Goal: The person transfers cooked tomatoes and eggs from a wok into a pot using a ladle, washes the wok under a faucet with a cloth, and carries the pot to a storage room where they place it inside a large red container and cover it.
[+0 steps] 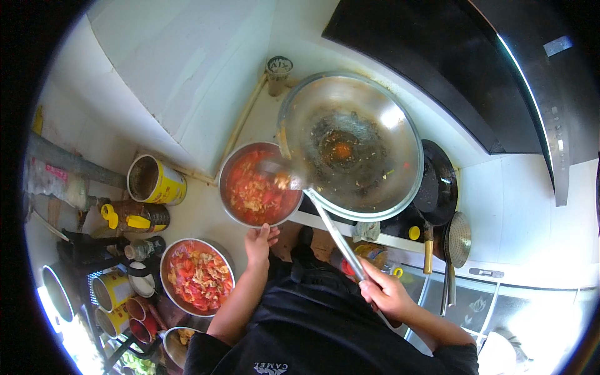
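Note:
My right hand (386, 291) grips the handle of a long metal ladle (338, 236). The ladle's head, blurred and with bits of food in it, is over the right side of a round metal bowl (255, 187) of tomato and egg in red liquid. At that bowl's near rim is my left hand (260, 241), fingers at the edge; how firmly it holds is unclear. Right of the bowl stands a large metal wok (356, 154), with oily residue and a few scraps at its bottom. A second metal bowl of tomato and egg (199, 281) sits at the lower left.
Left are a yellow can (171, 185), a dark bottle with a yellow cap (147, 219) and several seasoning tins (115, 290). A cup (278, 75) stands behind. On the right lie a black pan (436, 187) and a perforated skimmer (458, 239), below a black range hood (436, 61).

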The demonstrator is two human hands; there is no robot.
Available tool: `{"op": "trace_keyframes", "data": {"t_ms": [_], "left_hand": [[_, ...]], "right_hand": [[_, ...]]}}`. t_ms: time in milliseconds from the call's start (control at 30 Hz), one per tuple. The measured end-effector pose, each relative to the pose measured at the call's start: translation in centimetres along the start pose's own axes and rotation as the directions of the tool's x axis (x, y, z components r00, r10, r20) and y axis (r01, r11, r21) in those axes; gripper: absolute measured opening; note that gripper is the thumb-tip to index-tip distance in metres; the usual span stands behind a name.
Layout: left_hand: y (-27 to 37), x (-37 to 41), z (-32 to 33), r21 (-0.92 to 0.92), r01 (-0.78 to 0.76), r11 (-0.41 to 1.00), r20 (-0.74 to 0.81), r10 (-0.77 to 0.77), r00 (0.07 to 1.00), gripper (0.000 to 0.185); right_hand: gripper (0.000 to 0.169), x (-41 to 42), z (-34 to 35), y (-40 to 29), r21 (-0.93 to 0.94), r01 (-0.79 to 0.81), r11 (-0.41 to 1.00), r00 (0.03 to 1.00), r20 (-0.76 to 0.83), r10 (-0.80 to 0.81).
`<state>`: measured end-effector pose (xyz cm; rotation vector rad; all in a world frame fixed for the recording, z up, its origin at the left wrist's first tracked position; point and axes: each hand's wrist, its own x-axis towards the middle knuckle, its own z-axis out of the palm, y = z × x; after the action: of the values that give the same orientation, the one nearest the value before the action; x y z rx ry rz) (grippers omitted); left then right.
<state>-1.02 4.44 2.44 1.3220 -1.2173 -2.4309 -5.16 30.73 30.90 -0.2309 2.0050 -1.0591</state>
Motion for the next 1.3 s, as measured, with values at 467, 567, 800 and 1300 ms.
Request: {"op": "trace_keyframes", "data": {"t_ms": [467, 567, 800, 1300], "left_hand": [[-0.9, 0.4, -0.2, 0.01, -0.007, 1.0, 0.0, 0.007, 1.0, 0.025], [-1.1, 0.5, -0.4, -0.006, -0.006, 1.0, -0.006, 0.005, 1.0, 0.025], [-0.3, 0.0, -0.2, -0.027, 0.002, 1.0, -0.019, -0.002, 1.0, 0.022], [-0.6, 0.2, -0.5, 0.001, -0.021, 1.0, -0.012, 0.021, 1.0, 0.022]], "right_hand": [[0.048, 4.3, -12.1, 6.0, 0.14, -0.184, 0.973, 0.842, -0.488, 0.23], [0.045, 5.5, -14.7, 6.7, 0.124, -0.185, 0.975, 0.832, -0.508, 0.222], [0.047, 6.8, -11.3, 6.9, 0.341, -0.29, 0.894, 0.851, -0.335, 0.404], [0.051, -1.0, -2.5, -4.0, 0.587, -0.248, 0.771, 0.969, 0.157, 0.193]]}}
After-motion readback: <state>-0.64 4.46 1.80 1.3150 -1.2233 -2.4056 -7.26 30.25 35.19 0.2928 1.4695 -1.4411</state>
